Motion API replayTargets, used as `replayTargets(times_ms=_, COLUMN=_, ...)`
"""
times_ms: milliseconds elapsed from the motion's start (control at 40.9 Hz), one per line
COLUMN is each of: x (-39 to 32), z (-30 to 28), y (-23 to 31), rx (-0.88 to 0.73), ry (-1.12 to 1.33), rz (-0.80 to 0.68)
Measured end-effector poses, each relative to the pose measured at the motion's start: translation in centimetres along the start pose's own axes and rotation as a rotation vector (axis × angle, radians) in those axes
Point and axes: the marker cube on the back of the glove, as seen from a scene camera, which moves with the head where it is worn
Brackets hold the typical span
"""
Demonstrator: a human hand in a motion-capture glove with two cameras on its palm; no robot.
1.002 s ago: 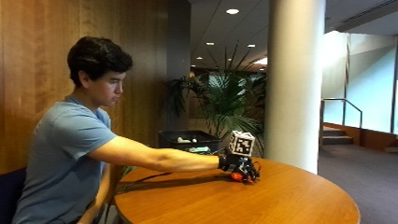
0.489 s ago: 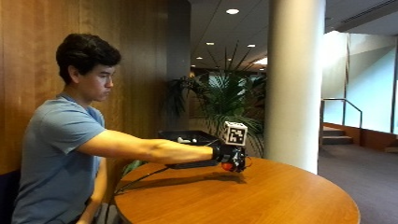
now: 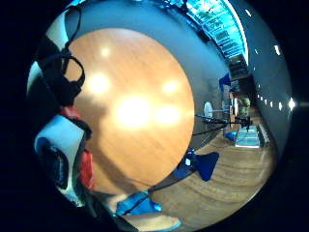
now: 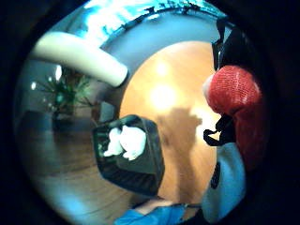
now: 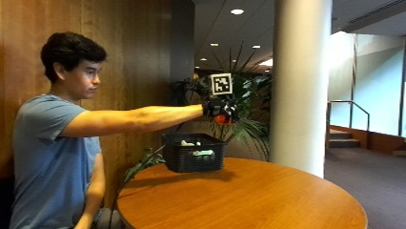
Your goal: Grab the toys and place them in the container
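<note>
Raised off the table, the hand now grips a red toy above the basket

The basket stands on the counter near its edge closest to the wall, toys lying in it, while the right hand holds another toy above the basket.

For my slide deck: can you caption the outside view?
Gloved right hand holds a red toy raised above a black basket on the round wooden table.
</note>
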Motion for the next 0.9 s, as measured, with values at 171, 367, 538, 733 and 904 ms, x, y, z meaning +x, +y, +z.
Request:
replayTargets(times_ms=171, x=-2.7, z=-5.6, y=2.2, rx=0.066, ry=-0.027, rz=-0.054)
replayTargets(times_ms=367, x=-10.1, z=-9.7, y=3.6, rx=0.088, ry=-0.101, rz=-0.013)
replayTargets(times_ms=538, x=-11.4, z=-11.9, y=6.7, rx=0.120, ry=-0.219, rz=-0.099)
replayTargets(times_ms=733, x=-15.0, z=-10.6, y=9.9, rx=0.115, ry=-0.274, rz=-0.286)
replayTargets(times_ms=904, x=-17.0, z=-8.2, y=11.5, rx=0.099, ry=-0.209, rz=-0.267)
